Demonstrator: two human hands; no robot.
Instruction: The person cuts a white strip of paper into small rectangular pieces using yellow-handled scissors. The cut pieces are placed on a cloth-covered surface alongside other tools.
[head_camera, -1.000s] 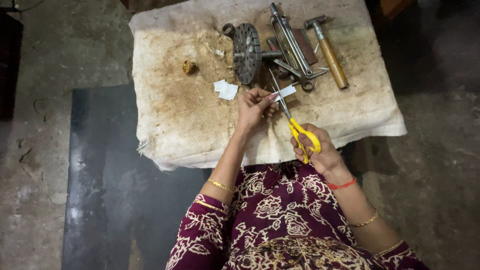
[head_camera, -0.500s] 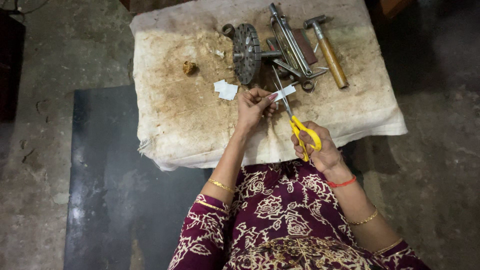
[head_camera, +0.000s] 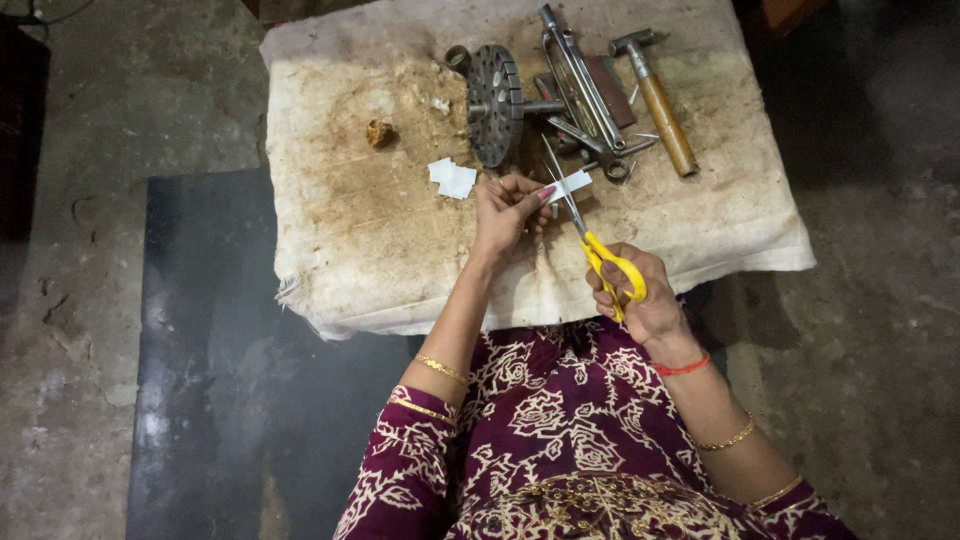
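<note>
Yellow-handled scissors (head_camera: 600, 250) are gripped in the right hand (head_camera: 640, 300), seen from the head camera, with fingers threaded through the loops and the thin steel blades parted. The blades run up and to the left, away from the body, toward a small white paper strip (head_camera: 570, 185). That strip is pinched at its left end between the fingertips of the left hand (head_camera: 505, 210), which is closed narrowly around it. The strip's long axis runs across the blades, rising slightly to the right, so that its free end sits between or just at the open blades; whether metal already touches paper cannot be told. The left hand is the nearer one to the strip; the right hand lies below and to the right of it.

Both hands are held above a stained cloth-covered table (head_camera: 350, 250). Several cut white paper pieces (head_camera: 452, 178) lie loose on the cloth just left of the left hand. Beyond the hands are a round perforated metal disc (head_camera: 494, 105), a pile of metal tools (head_camera: 585, 95), and a wooden-handled hammer (head_camera: 660, 100). A small brownish lump (head_camera: 379, 132) rests well apart to the left. No container is seen on the table.
</note>
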